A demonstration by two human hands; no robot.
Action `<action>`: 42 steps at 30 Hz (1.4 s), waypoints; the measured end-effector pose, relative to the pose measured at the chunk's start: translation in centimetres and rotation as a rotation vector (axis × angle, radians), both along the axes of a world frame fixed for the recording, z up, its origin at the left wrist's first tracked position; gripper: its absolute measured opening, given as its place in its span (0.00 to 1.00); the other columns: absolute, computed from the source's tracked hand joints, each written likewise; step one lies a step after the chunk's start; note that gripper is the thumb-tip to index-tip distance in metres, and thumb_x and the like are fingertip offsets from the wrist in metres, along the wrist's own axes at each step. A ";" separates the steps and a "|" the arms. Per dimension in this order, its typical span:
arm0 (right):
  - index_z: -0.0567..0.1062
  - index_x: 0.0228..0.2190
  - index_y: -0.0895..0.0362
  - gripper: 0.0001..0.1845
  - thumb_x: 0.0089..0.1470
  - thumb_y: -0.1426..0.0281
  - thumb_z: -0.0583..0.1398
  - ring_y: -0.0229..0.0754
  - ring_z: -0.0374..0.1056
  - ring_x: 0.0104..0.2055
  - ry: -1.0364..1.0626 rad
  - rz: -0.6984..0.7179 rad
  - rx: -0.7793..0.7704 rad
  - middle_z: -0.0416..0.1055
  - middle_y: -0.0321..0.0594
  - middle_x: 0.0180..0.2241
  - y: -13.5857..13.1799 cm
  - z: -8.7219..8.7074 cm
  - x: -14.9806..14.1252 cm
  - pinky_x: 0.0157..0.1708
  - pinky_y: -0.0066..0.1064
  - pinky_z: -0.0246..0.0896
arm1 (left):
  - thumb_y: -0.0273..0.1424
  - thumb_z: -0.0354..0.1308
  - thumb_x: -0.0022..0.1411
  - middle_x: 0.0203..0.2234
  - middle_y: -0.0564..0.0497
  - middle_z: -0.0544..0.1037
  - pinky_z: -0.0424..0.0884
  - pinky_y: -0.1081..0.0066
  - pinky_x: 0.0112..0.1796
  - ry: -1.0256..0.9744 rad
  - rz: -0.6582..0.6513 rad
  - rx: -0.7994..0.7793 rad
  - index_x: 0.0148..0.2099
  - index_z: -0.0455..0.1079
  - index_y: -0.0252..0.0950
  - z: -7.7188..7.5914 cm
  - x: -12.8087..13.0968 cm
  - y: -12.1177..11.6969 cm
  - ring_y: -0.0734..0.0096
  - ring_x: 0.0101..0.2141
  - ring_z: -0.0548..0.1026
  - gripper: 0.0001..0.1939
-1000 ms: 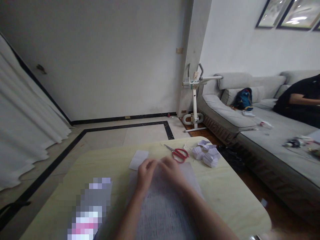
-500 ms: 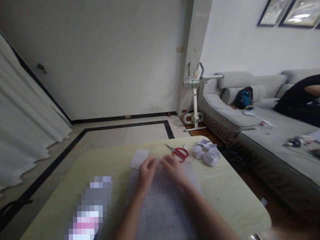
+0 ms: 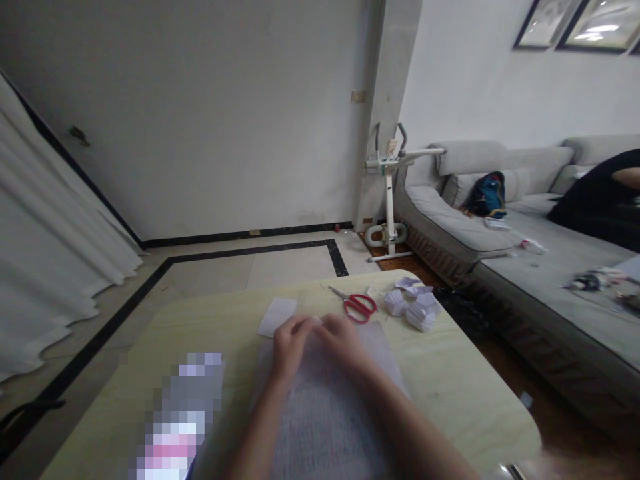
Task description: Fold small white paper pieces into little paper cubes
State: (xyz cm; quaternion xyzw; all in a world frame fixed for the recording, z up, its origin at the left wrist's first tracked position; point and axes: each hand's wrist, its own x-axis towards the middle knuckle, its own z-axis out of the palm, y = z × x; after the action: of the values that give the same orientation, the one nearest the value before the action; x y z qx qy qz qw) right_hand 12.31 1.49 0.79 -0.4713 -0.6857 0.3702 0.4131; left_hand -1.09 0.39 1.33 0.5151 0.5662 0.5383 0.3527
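Observation:
My left hand (image 3: 290,341) and my right hand (image 3: 343,340) meet over a large written sheet of paper (image 3: 333,417), fingers closed in a pinch. Between the fingertips shows a bit of a small white paper piece (image 3: 316,321), mostly hidden by the fingers. Just beyond the left hand a blank white slip (image 3: 278,315) lies flat. Red-handled scissors (image 3: 359,307) rest past the right hand, blades toward the far left. To their right sit several folded or crumpled pieces of pale paper (image 3: 420,311).
All this lies on a light wooden table (image 3: 470,393) with rounded corners. A pixelated object (image 3: 180,413) is at its left. Beyond stand a white exercise machine (image 3: 390,200) and a grey sofa (image 3: 530,280), with a backpack (image 3: 490,195) and a person in black (image 3: 600,200).
Both hands stay over the top of the sheet, with fingertips drawn slightly closer together. Less of the small white piece shows between them. The things on the table have not moved.

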 end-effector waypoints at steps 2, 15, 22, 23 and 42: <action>0.68 0.21 0.59 0.14 0.54 0.65 0.56 0.35 0.57 0.23 -0.019 0.013 0.010 0.63 0.33 0.19 0.0 0.0 0.1 0.21 0.25 0.46 | 0.38 0.59 0.51 0.28 0.49 0.79 0.70 0.69 0.36 -0.023 0.004 -0.013 0.31 0.75 0.34 0.0 0.1 0.0 0.65 0.32 0.75 0.12; 0.70 0.25 0.60 0.12 0.56 0.67 0.54 0.37 0.63 0.28 0.062 -0.029 -0.047 0.68 0.36 0.24 0.0 0.1 0.1 0.26 0.25 0.54 | 0.41 0.56 0.54 0.25 0.49 0.77 0.68 0.72 0.30 0.036 -0.025 -0.014 0.32 0.74 0.32 -0.8 0.0 0.0 0.66 0.28 0.73 0.16; 0.68 0.23 0.58 0.10 0.54 0.69 0.54 0.37 0.61 0.27 0.069 -0.007 -0.015 0.65 0.35 0.23 0.1 0.4 0.5 0.26 0.26 0.54 | 0.42 0.56 0.55 0.22 0.50 0.75 0.67 0.73 0.28 0.013 -0.060 -0.044 0.31 0.73 0.32 -0.8 0.3 -0.1 0.68 0.25 0.72 0.16; 0.68 0.23 0.58 0.10 0.54 0.69 0.54 0.37 0.61 0.27 0.094 -0.013 -0.016 0.65 0.34 0.23 0.1 0.5 0.5 0.26 0.26 0.54 | 0.42 0.55 0.55 0.22 0.51 0.75 0.66 0.73 0.27 0.001 -0.080 -0.042 0.30 0.72 0.32 -0.8 0.4 -0.2 0.69 0.25 0.71 0.17; 0.61 0.19 0.56 0.11 0.51 0.70 0.53 0.37 0.56 0.24 0.232 -0.030 -0.057 0.59 0.33 0.20 0.7 0.0 0.8 0.24 0.27 0.52 | 0.38 0.52 0.58 0.22 0.54 0.69 0.61 0.76 0.27 -0.016 -0.300 -0.074 0.29 0.69 0.33 -1.1 1.0 -0.7 0.73 0.26 0.66 0.13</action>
State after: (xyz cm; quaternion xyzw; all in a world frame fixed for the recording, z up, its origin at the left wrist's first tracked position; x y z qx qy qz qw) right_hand 13.07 2.15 0.79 -0.4470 -0.6154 0.4355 0.4814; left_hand -0.05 -0.31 0.22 0.5763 0.4996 0.4625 0.4521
